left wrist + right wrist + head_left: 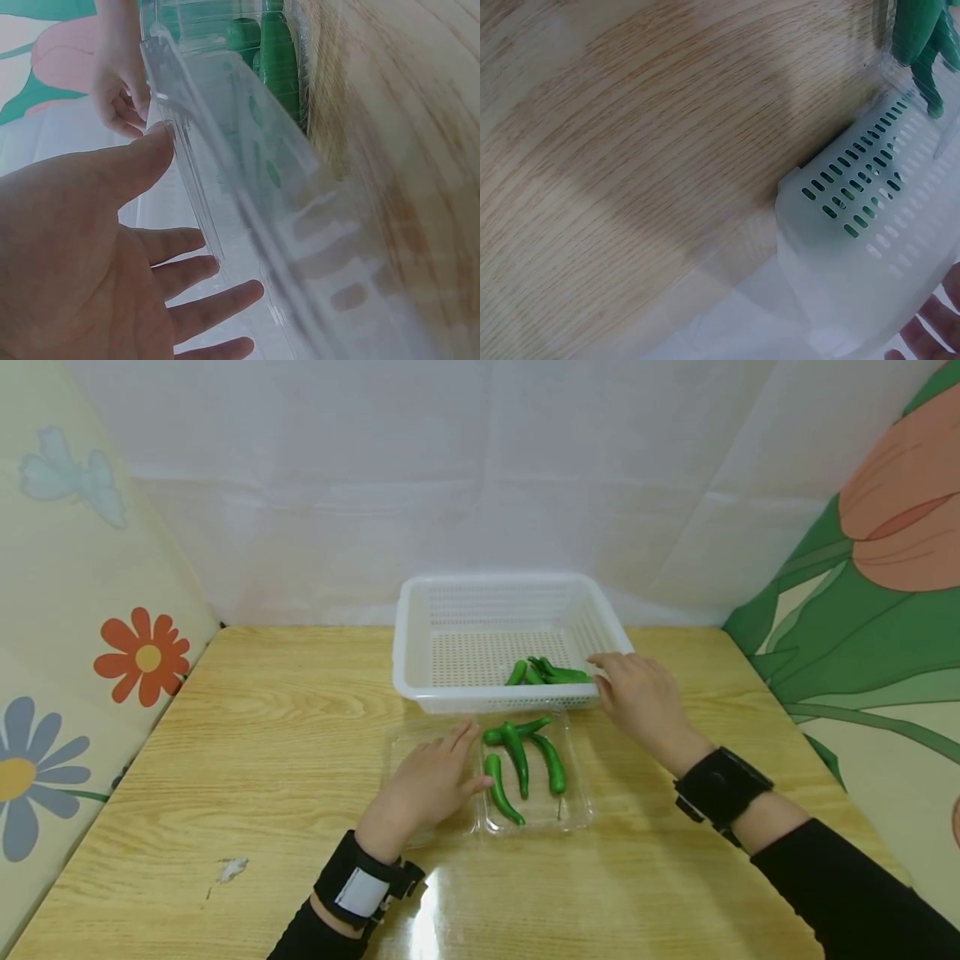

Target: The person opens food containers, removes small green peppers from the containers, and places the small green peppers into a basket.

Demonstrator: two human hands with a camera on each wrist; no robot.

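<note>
A clear plastic clamshell box [577, 814] lies unfolded on the table, with several green chili peppers [516, 760] in its right half. My left hand [427, 785] is over the hinge side of this box; in the left wrist view its thumb touches the clear plastic edge [225, 172] and its fingers are extended. Behind the box stands a white perforated basket [502, 699] with more green peppers [551, 672] in its front right corner. My right hand [637, 697] is at that corner, fingers loosely bent and thumb apart beside the rim; I see nothing held.
The wooden table [262, 752] has a small worn patch [232, 868] at the front left. A white cloth backdrop [337, 527] hangs behind the basket. Flower-patterned panels [142, 656] border both sides.
</note>
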